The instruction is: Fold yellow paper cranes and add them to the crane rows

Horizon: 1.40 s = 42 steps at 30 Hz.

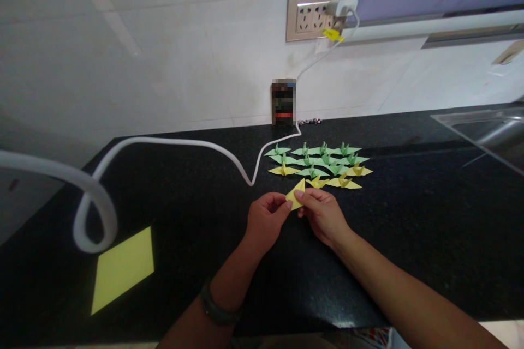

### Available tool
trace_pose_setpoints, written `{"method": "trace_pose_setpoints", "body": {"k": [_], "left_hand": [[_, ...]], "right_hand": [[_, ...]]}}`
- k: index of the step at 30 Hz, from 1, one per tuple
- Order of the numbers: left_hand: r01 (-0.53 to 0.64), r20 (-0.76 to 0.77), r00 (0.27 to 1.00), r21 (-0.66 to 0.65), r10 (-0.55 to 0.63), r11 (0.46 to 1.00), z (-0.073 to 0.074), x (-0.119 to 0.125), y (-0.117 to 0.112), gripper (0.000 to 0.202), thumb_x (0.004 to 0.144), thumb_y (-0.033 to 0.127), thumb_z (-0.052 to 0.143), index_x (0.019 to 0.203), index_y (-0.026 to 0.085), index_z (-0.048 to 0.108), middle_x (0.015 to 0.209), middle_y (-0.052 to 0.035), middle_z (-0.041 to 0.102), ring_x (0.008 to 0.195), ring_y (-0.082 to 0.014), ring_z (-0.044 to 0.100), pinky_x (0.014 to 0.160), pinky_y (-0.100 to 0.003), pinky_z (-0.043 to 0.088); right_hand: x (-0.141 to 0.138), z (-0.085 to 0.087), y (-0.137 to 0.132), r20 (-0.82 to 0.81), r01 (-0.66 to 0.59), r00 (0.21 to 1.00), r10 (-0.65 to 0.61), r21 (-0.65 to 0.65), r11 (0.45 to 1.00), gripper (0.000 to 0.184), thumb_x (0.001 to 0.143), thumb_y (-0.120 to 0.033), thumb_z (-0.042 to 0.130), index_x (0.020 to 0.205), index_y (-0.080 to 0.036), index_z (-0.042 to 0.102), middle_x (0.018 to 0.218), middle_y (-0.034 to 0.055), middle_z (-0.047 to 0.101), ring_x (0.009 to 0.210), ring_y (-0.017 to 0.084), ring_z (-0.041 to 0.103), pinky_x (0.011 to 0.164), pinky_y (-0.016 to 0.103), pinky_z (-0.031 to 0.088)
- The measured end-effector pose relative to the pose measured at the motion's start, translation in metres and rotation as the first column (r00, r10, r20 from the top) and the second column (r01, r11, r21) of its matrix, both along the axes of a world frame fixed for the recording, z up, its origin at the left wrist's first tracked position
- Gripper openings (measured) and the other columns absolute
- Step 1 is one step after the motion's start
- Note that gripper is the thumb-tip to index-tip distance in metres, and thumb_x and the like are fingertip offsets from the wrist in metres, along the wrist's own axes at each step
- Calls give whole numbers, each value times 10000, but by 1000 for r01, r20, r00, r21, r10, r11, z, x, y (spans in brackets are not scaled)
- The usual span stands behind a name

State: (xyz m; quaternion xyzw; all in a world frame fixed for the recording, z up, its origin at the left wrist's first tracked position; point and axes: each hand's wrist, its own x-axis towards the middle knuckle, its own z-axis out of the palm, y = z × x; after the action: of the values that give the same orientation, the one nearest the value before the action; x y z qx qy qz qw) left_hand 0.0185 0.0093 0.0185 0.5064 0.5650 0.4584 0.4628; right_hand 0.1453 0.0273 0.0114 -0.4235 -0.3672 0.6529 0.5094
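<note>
A small folded yellow paper piece [296, 194] is pinched between both hands just above the black counter [196, 212]. My left hand [265, 221] grips its left side with curled fingers, and my right hand [323, 214] grips its right side. Just behind the hands lie several finished paper cranes [319, 165], green ones at the back and yellow ones at the front, in rows. A flat sheet of yellow paper [123, 268] lies on the counter at the near left.
A white cable [164, 143] loops across the counter from the left and runs up to a wall socket [315, 16]. A small dark device [284, 102] leans against the tiled wall. A metal sink [491, 131] sits at the right.
</note>
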Motion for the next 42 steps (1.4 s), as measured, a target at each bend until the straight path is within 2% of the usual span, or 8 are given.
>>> {"method": "trace_pose_setpoints", "body": {"k": [5, 15, 18, 23, 25, 31, 39, 42], "left_hand": [[-37, 62, 997, 4, 37, 999, 0, 1, 0, 245, 679, 294, 564, 865, 138, 594, 771, -50, 637, 659, -133, 576, 624, -250, 453], [-86, -68, 994, 46, 89, 995, 3, 0, -3, 229, 687, 291, 548, 845, 150, 636, 714, -39, 644, 659, -145, 585, 612, -252, 456], [-56, 11, 998, 8, 56, 998, 5, 1, -3, 248, 691, 291, 544, 868, 140, 628, 725, -43, 642, 635, -138, 581, 605, -255, 464], [1, 266, 964, -121, 32, 993, 10, 4, -2, 278, 712, 329, 517, 867, 113, 598, 728, -47, 621, 634, -129, 573, 601, -266, 481], [1, 258, 966, -118, 29, 993, 10, 4, -2, 267, 693, 350, 541, 804, 113, 593, 683, -32, 604, 603, -118, 559, 578, -250, 472], [-47, 99, 994, -49, 52, 998, 9, 0, -3, 209, 663, 335, 584, 664, 127, 587, 531, 8, 548, 505, -86, 496, 506, -202, 404], [20, 319, 947, -173, 37, 985, 7, 2, 0, 356, 705, 452, 491, 699, 108, 582, 560, -10, 548, 500, -93, 508, 522, -237, 445], [60, 302, 953, -143, -15, 988, 7, 3, -1, 301, 662, 381, 579, 798, 114, 604, 674, -32, 604, 591, -102, 536, 578, -231, 447]], "right_hand": [[-3, 0, -2, -33, -16, 999, 15, -30, 999, 171, 662, -295, 622, 611, -136, 584, 581, 3, 533, 480, 70, 441, 437, 193, 368], [-4, 0, -4, -20, -15, 1000, 14, -34, 999, 189, 651, -302, 632, 584, -137, 571, 576, 0, 542, 462, 65, 429, 430, 191, 356], [-3, -1, -3, -22, -16, 1000, 16, -10, 1000, 173, 671, -294, 616, 605, -138, 581, 583, 0, 543, 482, 69, 442, 444, 191, 354], [-1, -2, -3, 32, -6, 999, 6, 23, 1000, 181, 675, -317, 606, 606, -152, 582, 565, -6, 544, 493, 84, 460, 469, 208, 367], [-2, -2, -4, 85, -5, 996, 2, 39, 999, 189, 669, -337, 606, 615, -157, 585, 548, -8, 540, 488, 91, 461, 474, 216, 372], [-3, 0, -8, 201, -34, 979, 13, 102, 994, 208, 679, -365, 588, 639, -161, 595, 560, 4, 544, 493, 98, 458, 480, 224, 380], [-1, 2, -7, 185, -11, 983, -4, 83, 997, 208, 665, -366, 594, 624, -162, 605, 569, 7, 568, 498, 103, 466, 482, 228, 381], [1, 2, -8, 211, -16, 977, -8, 110, 994, 207, 684, -361, 577, 656, -160, 619, 574, 8, 550, 496, 98, 449, 477, 227, 370]]}}
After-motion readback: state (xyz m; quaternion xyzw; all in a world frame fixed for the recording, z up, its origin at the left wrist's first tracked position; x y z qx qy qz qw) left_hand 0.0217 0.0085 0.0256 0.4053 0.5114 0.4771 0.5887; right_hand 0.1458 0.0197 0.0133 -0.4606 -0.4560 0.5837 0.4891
